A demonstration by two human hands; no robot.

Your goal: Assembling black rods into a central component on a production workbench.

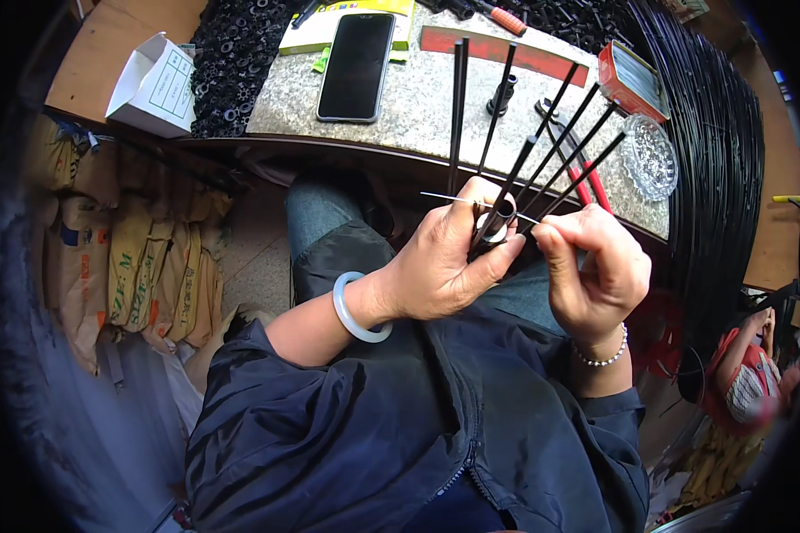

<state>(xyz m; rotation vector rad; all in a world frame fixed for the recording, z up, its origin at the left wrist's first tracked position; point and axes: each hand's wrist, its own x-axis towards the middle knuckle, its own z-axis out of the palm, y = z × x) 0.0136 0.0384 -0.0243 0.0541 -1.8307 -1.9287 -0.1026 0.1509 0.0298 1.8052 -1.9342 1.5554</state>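
Note:
My left hand point(440, 258), with a pale bangle at its wrist, is closed around a short black tubular hub point(505, 211). Several slim black rods point(458, 107) fan up and outward from the hub. A thin silvery wire point(437, 195) runs across the hub, its free end sticking out past the left thumb side. Close by on the right, my right hand point(600, 266) has thumb and forefinger pinched together at the wire's other end. The fingertips cover that end, and the hub's underside is hidden by the left hand.
On the speckled worktop point(276, 107) lie a phone point(357, 67), red-handled pliers point(587, 178), a small black part point(501, 96), a glass dish point(649, 158) and a red box point(633, 80). Left are a white carton point(156, 84) and black rings point(240, 62); right, bundled rods point(711, 133) and another person point(747, 373).

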